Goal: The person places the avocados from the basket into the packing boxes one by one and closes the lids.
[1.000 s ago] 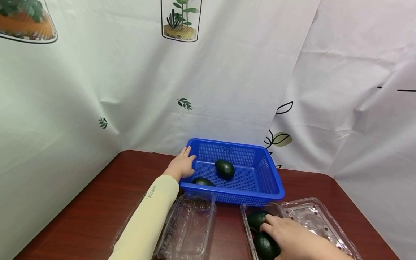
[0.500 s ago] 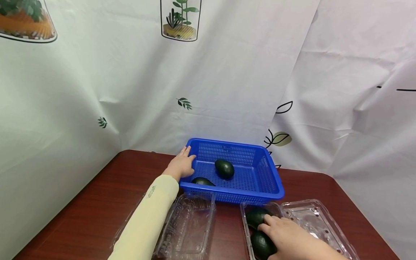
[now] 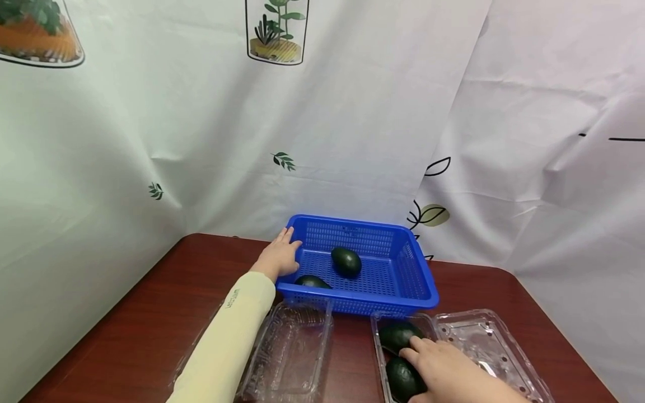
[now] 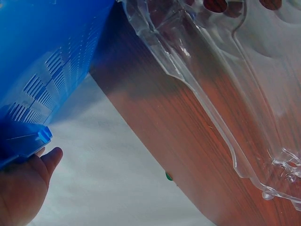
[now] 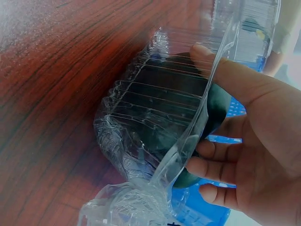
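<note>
My left hand [image 3: 278,257] rests on the left rim of the blue basket [image 3: 428,288], its fingers extended along it. In the left wrist view, part of that hand [image 4: 23,188] shows beside the basket's rim. One dark green avocado [image 3: 346,262] lies mid-basket, and another avocado [image 3: 312,281] lies by the front wall. My right hand [image 3: 448,369] grips the nearer avocado [image 3: 402,379] in the right clear plastic container [image 3: 379,358]. Farther back in that container sits another avocado [image 3: 398,336]. In the right wrist view, thumb and fingers hold the avocado [image 5: 218,106] from opposite ends.
A second clear plastic container [image 3: 297,352] stands open below the basket, partly behind the left sleeve [image 3: 227,336]. The right container's lid [image 3: 494,341] lies folded back to the right. Everything stands on a reddish-brown table [image 3: 151,324], with a printed white cloth [image 3: 353,112] behind.
My right hand and the avocado under it have shifted slightly left within the container. The view has drifted a little; my left hand stays on the basket rim.
</note>
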Motion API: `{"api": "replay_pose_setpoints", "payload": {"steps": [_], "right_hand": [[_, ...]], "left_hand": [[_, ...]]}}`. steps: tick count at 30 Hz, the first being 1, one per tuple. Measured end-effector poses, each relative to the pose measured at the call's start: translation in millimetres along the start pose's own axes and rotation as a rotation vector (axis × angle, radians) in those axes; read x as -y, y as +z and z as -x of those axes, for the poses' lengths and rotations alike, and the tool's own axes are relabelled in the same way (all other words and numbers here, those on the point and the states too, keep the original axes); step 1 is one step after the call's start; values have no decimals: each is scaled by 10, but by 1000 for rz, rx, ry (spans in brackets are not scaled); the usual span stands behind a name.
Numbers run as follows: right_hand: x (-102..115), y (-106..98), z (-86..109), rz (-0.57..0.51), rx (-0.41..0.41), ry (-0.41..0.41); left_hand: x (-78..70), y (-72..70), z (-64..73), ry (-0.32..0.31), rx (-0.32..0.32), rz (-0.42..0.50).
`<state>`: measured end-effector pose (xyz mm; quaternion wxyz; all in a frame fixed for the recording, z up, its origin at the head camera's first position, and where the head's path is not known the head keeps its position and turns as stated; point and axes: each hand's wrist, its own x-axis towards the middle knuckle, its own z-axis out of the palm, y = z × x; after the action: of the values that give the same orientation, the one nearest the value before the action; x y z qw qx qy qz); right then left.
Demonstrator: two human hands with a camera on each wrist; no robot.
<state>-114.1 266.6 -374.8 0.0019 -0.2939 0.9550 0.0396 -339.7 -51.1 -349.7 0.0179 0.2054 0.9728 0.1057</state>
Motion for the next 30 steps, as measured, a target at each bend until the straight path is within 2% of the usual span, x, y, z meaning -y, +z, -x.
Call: {"api": "replay_pose_setpoints", "payload": {"steps": [2, 6, 9, 12, 14, 19, 21, 25, 30], "right_hand": [[-1, -5, 3, -7, 6, 2], [-9, -94, 28, -56, 55, 60], [-65, -196, 94, -43, 20, 76], [-188, -308, 179, -15, -56, 78], [-294, -390, 234, -22, -72, 115], [-649, -523, 404, -75, -74, 300], [-778, -526, 492, -75, -94, 368], [-939, -448, 671, -57, -136, 440], [-1042, -277, 846, -90, -96, 532]], "left_hand": [[-2, 0, 3, 1, -2, -1], [-7, 2, 8, 1, -5, 1], [-2, 1, 14, 3, 1, 5], [17, -5, 29, 0, 4, 7], [36, -10, 41, -3, 2, 7], [66, -12, 47, -7, -1, 3], [66, -8, 43, -7, 0, 1], [62, -5, 29, -5, -1, -4], [60, -5, 4, -2, 0, -9]]}}
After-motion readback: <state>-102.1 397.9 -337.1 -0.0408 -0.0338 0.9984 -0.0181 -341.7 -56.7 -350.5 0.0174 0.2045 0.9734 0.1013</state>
